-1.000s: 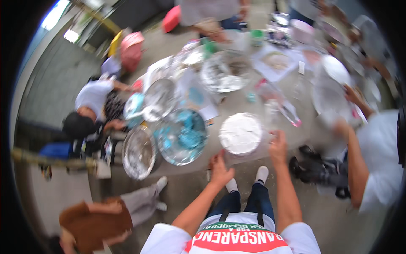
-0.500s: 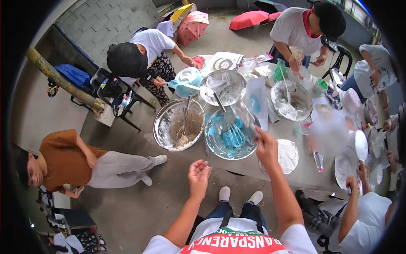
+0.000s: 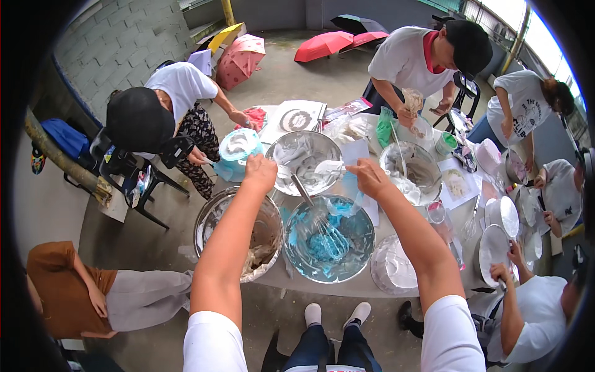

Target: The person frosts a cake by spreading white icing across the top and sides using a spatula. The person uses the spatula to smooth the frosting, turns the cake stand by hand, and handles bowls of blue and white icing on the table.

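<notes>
Both my arms stretch over the table. My left hand [image 3: 260, 172] is closed beside a white spatula [image 3: 284, 172] at the cream bowl's near-left side; whether it grips the spatula is hidden. My right hand [image 3: 370, 178] is closed at that bowl's right, with a clear plastic bag [image 3: 357, 199] seeming to hang below it. A white blade-like piece [image 3: 329, 166] shows beside its fingertips. Under my hands are a metal bowl of white cream [image 3: 291, 144] and, nearer, a metal bowl of blue icing [image 3: 294, 260] with a wire whisk [image 3: 328, 240] in it.
A brown-smeared metal bowl [image 3: 204, 217] stands under my left forearm. A white-frosted cake [image 3: 393, 266] sits near my right forearm. Another cream bowl [image 3: 427, 167] and printed sheets lie beyond. Co-workers stand around the table, one with a blue-covered tub [image 3: 238, 149]; umbrellas [image 3: 322, 46] lie behind.
Both hands have moved forward over the cream bowl, and my left hand has closed. My view has shifted, with the table appearing nearer. The bag has dropped lower beside the right hand.
</notes>
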A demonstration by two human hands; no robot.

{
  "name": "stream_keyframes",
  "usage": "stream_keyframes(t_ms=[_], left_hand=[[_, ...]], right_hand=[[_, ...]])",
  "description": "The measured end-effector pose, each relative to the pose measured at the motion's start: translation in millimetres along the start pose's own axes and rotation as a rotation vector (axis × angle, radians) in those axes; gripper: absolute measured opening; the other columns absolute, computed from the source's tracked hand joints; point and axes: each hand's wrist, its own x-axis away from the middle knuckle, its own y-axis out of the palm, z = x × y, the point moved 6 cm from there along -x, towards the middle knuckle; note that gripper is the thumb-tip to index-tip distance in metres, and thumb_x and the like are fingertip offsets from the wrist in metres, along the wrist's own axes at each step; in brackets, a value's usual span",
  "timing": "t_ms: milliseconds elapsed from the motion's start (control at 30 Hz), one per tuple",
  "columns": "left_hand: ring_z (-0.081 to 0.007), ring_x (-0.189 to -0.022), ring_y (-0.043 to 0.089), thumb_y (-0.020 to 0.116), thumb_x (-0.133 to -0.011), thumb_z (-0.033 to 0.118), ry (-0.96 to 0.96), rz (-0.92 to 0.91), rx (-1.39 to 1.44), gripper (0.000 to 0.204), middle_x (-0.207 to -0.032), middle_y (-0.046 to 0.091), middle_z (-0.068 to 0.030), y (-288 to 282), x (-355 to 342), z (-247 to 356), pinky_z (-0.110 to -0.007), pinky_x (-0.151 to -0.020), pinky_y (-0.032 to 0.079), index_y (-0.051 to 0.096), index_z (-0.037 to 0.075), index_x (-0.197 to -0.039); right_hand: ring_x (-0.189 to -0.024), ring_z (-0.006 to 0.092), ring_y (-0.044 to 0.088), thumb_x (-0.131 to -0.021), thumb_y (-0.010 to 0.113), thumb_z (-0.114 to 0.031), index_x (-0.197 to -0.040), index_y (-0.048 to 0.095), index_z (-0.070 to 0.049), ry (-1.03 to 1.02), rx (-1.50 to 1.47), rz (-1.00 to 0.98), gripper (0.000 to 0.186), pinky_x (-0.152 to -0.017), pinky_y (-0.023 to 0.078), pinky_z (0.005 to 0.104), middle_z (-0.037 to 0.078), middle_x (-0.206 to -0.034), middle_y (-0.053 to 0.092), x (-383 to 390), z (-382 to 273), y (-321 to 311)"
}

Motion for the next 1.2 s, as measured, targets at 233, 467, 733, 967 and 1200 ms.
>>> stream_keyframes(t_ms=[233, 467, 733, 967, 1200], left_hand=[[-0.0238, -0.107, 0.062, 0.065, -0.08, 0.017, 0.164, -0.147, -0.029, 0.015, -0.098, 0.073, -0.0076, 13.6, -11.7, 10.8, -0.043, -0.093, 0.043, 0.076, 0.013, -0.089], [-0.0211, -0.108, 0.062, 0.059, -0.087, 0.017, 0.255, -0.191, -0.072, 0.017, -0.1, 0.073, -0.0046, 10.4, -13.6, 16.4, -0.042, -0.094, 0.042, 0.075, 0.016, -0.093], [-0.0201, -0.109, 0.061, 0.061, -0.086, 0.018, 0.288, -0.191, -0.071, 0.016, -0.101, 0.073, -0.0026, 8.4, -20.5, 25.8, -0.043, -0.096, 0.041, 0.075, 0.018, -0.093], [-0.0206, -0.111, 0.06, 0.065, -0.081, 0.018, 0.305, -0.226, -0.075, 0.014, -0.101, 0.073, -0.0036, 15.3, -22.3, 28.1, -0.042, -0.097, 0.04, 0.075, 0.017, -0.092], [-0.02, -0.111, 0.059, 0.073, -0.075, 0.023, 0.323, -0.201, -0.145, 0.018, -0.098, 0.073, -0.0028, 6.4, -19.4, 21.6, -0.042, -0.096, 0.04, 0.076, 0.017, -0.092]], right_hand=[[-0.088, 0.0367, 0.063, -0.079, 0.056, 0.005, -0.114, 0.07, -0.013, -0.04, 0.083, -0.13, 0.042, -0.077, 0.05, 0.0439, 0.019, -0.091, 0.062, 7.5, 4.7, 5.3], [-0.094, 0.0354, 0.064, -0.08, 0.057, 0.003, -0.103, 0.069, -0.009, -0.115, 0.261, -0.277, 0.028, -0.082, 0.051, 0.0435, 0.018, -0.091, 0.063, -0.5, 3.3, -25.4], [-0.093, 0.0348, 0.066, -0.083, 0.058, -0.007, -0.087, 0.069, -0.004, -0.246, 0.4, -0.278, 0.012, -0.08, 0.053, 0.0439, 0.018, -0.089, 0.064, 7.2, 34.4, -85.4], [-0.059, 0.0151, 0.067, -0.075, 0.064, -0.006, -0.092, 0.076, -0.003, 0.684, -0.774, -0.067, 0.02, -0.052, 0.054, 0.0304, 0.01, -0.069, 0.07, 8.2, 84.6, -18.8], [-0.052, 0.0173, 0.065, -0.073, 0.063, -0.007, -0.076, 0.075, -0.003, 0.819, -0.669, -0.15, 0.013, -0.05, 0.052, 0.0311, 0.01, -0.061, 0.068, 36.7, 72.4, 16.6]])
